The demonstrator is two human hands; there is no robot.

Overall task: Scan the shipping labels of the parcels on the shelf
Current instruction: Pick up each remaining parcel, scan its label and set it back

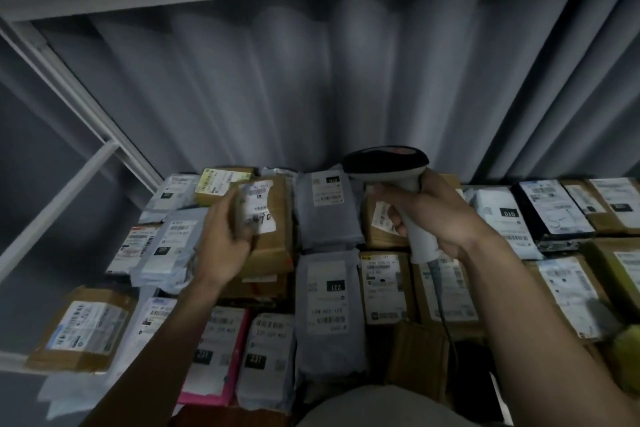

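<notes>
Both hands are raised over the parcels. Left hand [227, 236] grips a small brown box [266, 218] by its near edge, lifting it tilted with its white label [259, 206] facing up; the hand is blurred. Right hand [429, 215] is wrapped round the pale handle of a scanner [391, 170], whose dark head sits above the fist and points toward the box; its cable [441, 308] hangs down below the wrist. Under and around both hands, grey bags [329, 308], brown cartons and a pink bag [221, 357] lie flat, labels up, on the shelf [10, 359]. A corrugated wall [311, 80] rises beyond the hands.
</notes>
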